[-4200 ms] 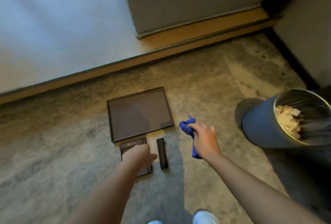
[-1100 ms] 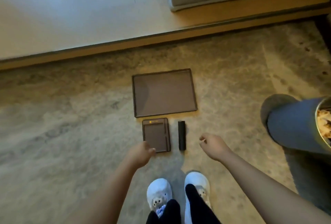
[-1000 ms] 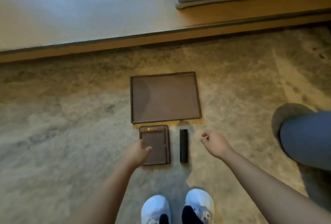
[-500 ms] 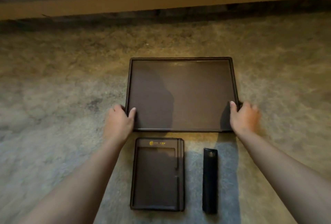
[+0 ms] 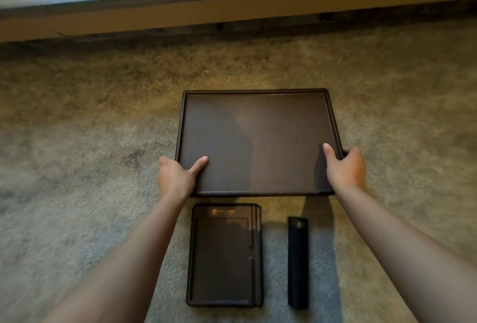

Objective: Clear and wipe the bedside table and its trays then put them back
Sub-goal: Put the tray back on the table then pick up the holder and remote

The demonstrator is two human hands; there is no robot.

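Note:
A large dark brown tray (image 5: 258,105) lies on the carpet in the middle of the view. My left hand (image 5: 175,176) grips its near left corner, thumb on the inside. My right hand (image 5: 346,167) grips its near right edge the same way. The tray's near edge looks slightly raised off the carpet. Just in front of it lies a smaller dark tray (image 5: 224,255) with a gold logo at its top, flat on the carpet. To that one's right lies a slim black remote-like bar (image 5: 298,262).
Grey-brown carpet (image 5: 77,167) spreads all around. A wooden skirting strip (image 5: 232,10) runs along the far edge under a pale wall.
I bent down close to the floor. Both hands went from hovering near the small tray to closing on the large tray's near corners, thumbs now further inside. The blue cloth is gone from my right hand.

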